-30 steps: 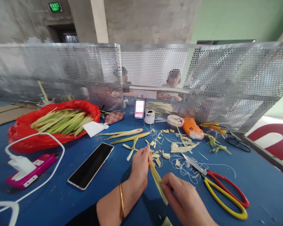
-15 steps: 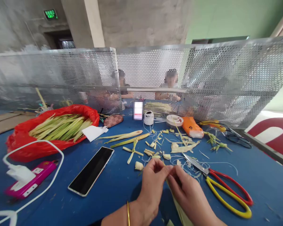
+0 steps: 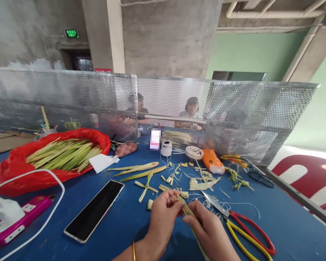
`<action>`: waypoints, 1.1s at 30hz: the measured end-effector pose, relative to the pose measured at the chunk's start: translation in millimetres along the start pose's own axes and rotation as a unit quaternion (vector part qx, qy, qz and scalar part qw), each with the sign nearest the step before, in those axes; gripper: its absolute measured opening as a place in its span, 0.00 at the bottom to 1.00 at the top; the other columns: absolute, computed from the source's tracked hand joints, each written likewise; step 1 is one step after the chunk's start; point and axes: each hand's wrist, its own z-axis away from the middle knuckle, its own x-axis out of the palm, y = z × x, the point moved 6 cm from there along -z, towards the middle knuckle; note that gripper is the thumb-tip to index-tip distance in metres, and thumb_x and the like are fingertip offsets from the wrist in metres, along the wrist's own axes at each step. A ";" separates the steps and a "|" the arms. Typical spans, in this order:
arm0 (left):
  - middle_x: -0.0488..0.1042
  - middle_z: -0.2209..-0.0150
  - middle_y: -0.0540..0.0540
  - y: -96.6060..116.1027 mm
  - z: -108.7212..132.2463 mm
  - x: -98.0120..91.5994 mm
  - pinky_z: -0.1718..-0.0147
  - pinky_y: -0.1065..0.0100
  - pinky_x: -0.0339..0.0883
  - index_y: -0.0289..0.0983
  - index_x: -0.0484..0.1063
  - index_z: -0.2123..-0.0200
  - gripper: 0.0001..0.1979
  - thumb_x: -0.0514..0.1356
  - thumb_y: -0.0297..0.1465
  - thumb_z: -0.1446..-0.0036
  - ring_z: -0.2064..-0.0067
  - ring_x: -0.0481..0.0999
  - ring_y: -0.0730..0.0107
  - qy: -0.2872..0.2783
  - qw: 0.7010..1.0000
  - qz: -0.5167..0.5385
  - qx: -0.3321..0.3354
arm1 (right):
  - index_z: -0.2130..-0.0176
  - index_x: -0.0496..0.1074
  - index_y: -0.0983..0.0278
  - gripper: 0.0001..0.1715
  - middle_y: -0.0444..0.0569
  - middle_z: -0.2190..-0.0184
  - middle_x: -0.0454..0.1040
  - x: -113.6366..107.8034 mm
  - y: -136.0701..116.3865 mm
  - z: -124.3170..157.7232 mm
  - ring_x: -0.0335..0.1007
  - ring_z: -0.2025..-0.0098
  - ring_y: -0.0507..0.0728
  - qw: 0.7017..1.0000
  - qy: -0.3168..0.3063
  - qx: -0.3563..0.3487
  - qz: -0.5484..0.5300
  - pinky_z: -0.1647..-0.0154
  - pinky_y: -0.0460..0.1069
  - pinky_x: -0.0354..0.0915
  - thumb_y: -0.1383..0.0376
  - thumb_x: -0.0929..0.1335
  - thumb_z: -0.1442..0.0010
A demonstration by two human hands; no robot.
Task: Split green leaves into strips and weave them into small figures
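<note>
Leaf strip [image 3: 189, 211] pinched near its upper end by left hand [image 3: 163, 214] and right hand [image 3: 209, 232], both clenched on it, low over the counter [image 3: 125, 235]. Closer together than a second ago: fingertip work at the tip, seemingly. Scissors [image 3: 233, 224] just right, phone [image 3: 93, 210] left.

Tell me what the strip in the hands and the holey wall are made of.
The strip looks like palm leaf or similar plant fibre: pale yellow-green, matte, flat. The holey wall looks like sheet metal: shiny silver, punched with round holes.
</note>
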 end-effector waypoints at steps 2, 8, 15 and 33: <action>0.71 0.80 0.53 3.7 -0.2 0.1 0.71 0.69 0.68 0.33 0.73 0.64 0.17 0.67 0.30 0.61 0.75 0.71 0.71 -0.008 1.000 -0.020 0.005 | 0.72 0.61 0.60 0.17 0.41 0.80 0.68 1.0 1.7 -0.3 0.60 0.79 0.51 1.000 -0.009 -0.003 0.007 0.77 0.44 0.56 0.53 0.61 0.36; 0.72 0.80 0.53 4.7 -6.2 -3.4 0.71 0.69 0.69 0.33 0.71 0.63 0.21 0.69 0.31 0.63 0.76 0.72 0.71 -0.024 1.000 -0.008 -0.015 | 0.73 0.60 0.60 0.22 0.43 0.79 0.68 -4.3 -6.0 -1.3 0.62 0.77 0.52 0.999 -0.002 0.022 -0.035 0.75 0.45 0.57 0.53 0.54 0.32; 0.75 0.72 0.48 -11.7 -5.5 -2.8 0.67 0.69 0.70 0.35 0.72 0.63 0.20 0.68 0.40 0.58 0.71 0.74 0.71 -0.031 0.994 0.063 -0.079 | 0.70 0.59 0.59 0.18 0.43 0.79 0.69 -14.2 -9.1 -1.8 0.66 0.78 0.54 0.999 0.027 0.028 0.007 0.76 0.46 0.57 0.55 0.54 0.32; 0.66 0.80 0.53 -7.5 -11.8 -9.2 0.75 0.72 0.64 0.37 0.66 0.77 0.18 0.63 0.46 0.53 0.76 0.66 0.74 0.009 0.999 -0.035 -0.005 | 0.73 0.60 0.60 0.13 0.40 0.80 0.66 -12.0 -13.9 -1.8 0.61 0.78 0.52 0.997 -0.042 0.068 0.009 0.77 0.45 0.54 0.59 0.60 0.37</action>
